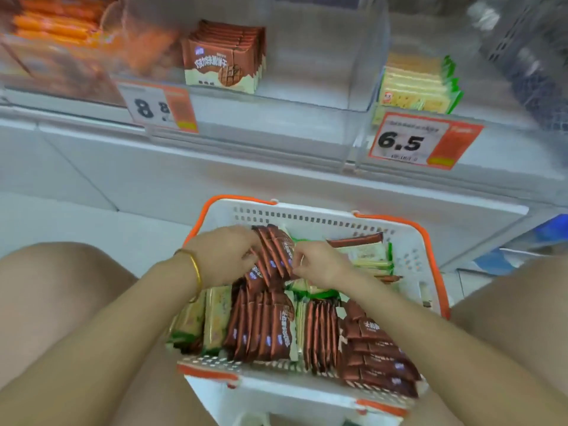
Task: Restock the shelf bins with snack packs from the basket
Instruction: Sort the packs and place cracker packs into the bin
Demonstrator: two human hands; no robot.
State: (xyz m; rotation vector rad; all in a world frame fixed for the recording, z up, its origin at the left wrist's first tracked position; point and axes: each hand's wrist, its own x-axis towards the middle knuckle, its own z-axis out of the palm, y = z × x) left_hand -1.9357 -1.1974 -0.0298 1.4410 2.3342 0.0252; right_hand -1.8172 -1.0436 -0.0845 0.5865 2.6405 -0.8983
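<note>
Both grips down in the white slotted plastic basket w/ orange rim (pixel 307 215), low in front of me. Left grip (pixel 224 256), the one w/ the gold bangle (pixel 196 272), has fingers curled round a fanned bunch of brown foil biscuit packs (pixel 275 256). Right grip (pixel 319 265) pinches the same bunch from the other side, fingertips on the pack edges. The bunch sits raised a bit above the rest but inside the basket, at the far end, not at the shelf yet.

Progress: early-ish, I'd say. The clear plastic shelf bin (pixel 313 66) up front holds just one short row of brown shelf packs (pixel 221 59) at its left, w/ lots of bare room beside. The bin to the right has a stack of yellow-and-green cracker packs (pixel 415 87), also not full. The far-left bin looks stuffed w/ orange packs (pixel 55 23), v. blurry tho. The basket is loaded: upright rows of brown basket packs (pixel 264 330) near me, cream-and-green packs (pixel 365 256) either side. Plenty left to shift.

Writing: the white-and-orange price tag (pixel 153 107) under the brown bin reads a big "8", then prob another 8. It's partly cut off, can't be sure. The second price tag (pixel 408 139), under the crackers, reads "6.5". Pack fronts carry Chinese characters + a round waffle-biscuit pic; brand logo too small to read.
</note>
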